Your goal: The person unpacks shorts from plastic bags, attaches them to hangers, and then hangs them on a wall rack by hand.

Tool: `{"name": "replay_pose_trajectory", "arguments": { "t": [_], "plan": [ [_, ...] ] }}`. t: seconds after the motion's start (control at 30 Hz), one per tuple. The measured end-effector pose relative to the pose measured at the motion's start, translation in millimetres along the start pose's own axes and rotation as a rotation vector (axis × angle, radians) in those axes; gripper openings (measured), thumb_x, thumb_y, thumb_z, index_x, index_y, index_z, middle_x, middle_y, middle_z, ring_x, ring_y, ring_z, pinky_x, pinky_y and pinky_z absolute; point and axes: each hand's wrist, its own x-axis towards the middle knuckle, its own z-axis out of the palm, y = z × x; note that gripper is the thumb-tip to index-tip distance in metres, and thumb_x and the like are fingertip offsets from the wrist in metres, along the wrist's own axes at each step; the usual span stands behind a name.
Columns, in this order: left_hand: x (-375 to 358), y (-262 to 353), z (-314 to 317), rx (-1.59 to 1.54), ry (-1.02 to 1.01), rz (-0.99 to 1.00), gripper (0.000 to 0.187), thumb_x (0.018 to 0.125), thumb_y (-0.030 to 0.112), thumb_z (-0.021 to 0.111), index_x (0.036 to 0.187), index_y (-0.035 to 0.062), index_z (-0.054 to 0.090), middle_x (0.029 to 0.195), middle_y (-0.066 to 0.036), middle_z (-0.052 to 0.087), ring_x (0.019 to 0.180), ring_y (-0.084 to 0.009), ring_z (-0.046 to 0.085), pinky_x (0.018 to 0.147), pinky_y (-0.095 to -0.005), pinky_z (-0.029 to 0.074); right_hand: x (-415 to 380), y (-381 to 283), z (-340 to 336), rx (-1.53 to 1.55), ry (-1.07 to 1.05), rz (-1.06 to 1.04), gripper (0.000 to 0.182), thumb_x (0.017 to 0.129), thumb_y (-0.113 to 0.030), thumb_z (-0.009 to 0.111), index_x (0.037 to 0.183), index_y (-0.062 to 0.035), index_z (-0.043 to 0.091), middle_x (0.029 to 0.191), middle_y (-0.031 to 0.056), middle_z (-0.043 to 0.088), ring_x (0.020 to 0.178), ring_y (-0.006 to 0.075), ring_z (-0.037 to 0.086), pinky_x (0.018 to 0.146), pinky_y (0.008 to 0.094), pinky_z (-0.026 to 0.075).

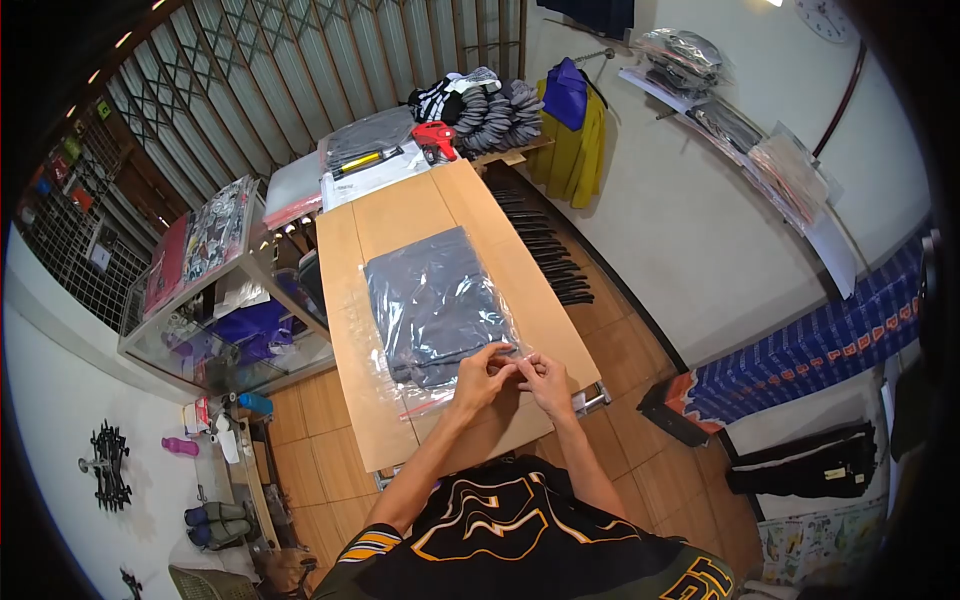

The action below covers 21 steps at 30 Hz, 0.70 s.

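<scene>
A folded dark grey garment (425, 265) lies inside a clear plastic bag (378, 355) on a cardboard-covered table (395, 218). Glare runs across the plastic, and a red line marks its near edge. At the near right corner of the bag, my left hand (484, 378) has its fingers closed in a pinch on the plastic. Right beside it, fingertips almost touching, my right hand (545, 384) is also pinched at that corner. The exact fold between the fingers is too small to make out.
At the table's far end are a red tool shaped like a heat gun (434, 138), a yellow-and-black cutter (367, 162) and stacked grey fabric bundles (495, 115). A glass display case (215, 300) stands left. Blue printed boxes (800, 350) line the right wall below a shelf (740, 160).
</scene>
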Motion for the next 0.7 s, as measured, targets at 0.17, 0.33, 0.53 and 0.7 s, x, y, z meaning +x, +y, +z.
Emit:
{"name": "replay_pose_trajectory", "arguments": {
  "t": [0.17,0.33,0.53,0.7],
  "plan": [
    [7.4,-19.5,0.7,-0.089,-0.014,-0.026,0.024,0.086,0.006,0.071,0.108,-0.0002,0.065,0.084,-0.007,0.073,0.077,-0.0102,0.068,0.069,-0.0257,0.055,3.3,3.8,0.5,-0.023,-0.021,-0.067,0.016,0.096,-0.016,0.062,0.093,-0.0010,0.062,0.084,0.0046,0.069,0.073,0.0102,0.066,0.059,0.0246,0.057],
    [8.7,-21.4,4.0,-0.124,0.032,-0.076,0.018,0.087,0.006,0.069,0.104,-0.0003,0.066,0.084,-0.005,0.072,0.074,-0.0081,0.065,0.070,-0.0247,0.054,-1.5,-7.3,1.6,-0.056,-0.061,-0.068,0.012,0.098,-0.014,0.059,0.096,-0.0016,0.060,0.083,0.0035,0.066,0.074,0.0084,0.064,0.060,0.0232,0.058],
    [5.5,-8.5,6.8,0.062,0.061,0.023,0.016,0.088,0.008,0.068,0.102,0.0001,0.065,0.083,-0.007,0.069,0.074,-0.0093,0.063,0.067,-0.0251,0.052,2.6,-0.2,-1.6,-0.084,-0.052,-0.025,0.012,0.098,-0.014,0.057,0.096,-0.0021,0.060,0.083,0.0034,0.065,0.072,0.0086,0.063,0.057,0.0252,0.059],
    [6.0,-8.6,11.4,0.242,0.075,0.249,0.015,0.086,0.006,0.066,0.100,0.0004,0.066,0.088,-0.013,0.067,0.073,-0.0224,0.065,0.068,-0.0311,0.052,1.3,-4.1,-0.4,-0.100,-0.065,-0.044,0.013,0.097,-0.014,0.056,0.097,-0.0016,0.060,0.084,0.0043,0.065,0.071,0.0095,0.063,0.056,0.0256,0.059]
  ]
}}
